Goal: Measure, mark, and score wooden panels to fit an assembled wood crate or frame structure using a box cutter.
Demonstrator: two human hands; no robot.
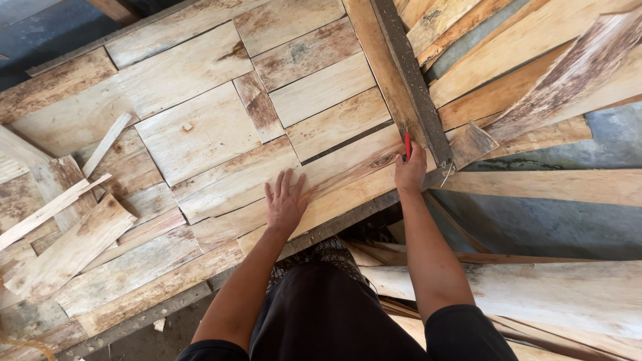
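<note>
Flat and spread, left hand (285,202) presses a veneer strip (348,175); right hand (409,170) pinches a red cutter (406,145).

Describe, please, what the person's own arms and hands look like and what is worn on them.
Both arms are bare from short black sleeves down. The left hand and right hand wear no gloves; no rings, watch or bracelets are visible.

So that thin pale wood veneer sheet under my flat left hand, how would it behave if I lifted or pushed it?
The thin pale wood veneer sheet looks paper-thin, so it would probably be light and bend when lifted. Its edges look ragged, so it may split easily. Under the flat left hand it likely slides over neighbouring sheets.
</note>
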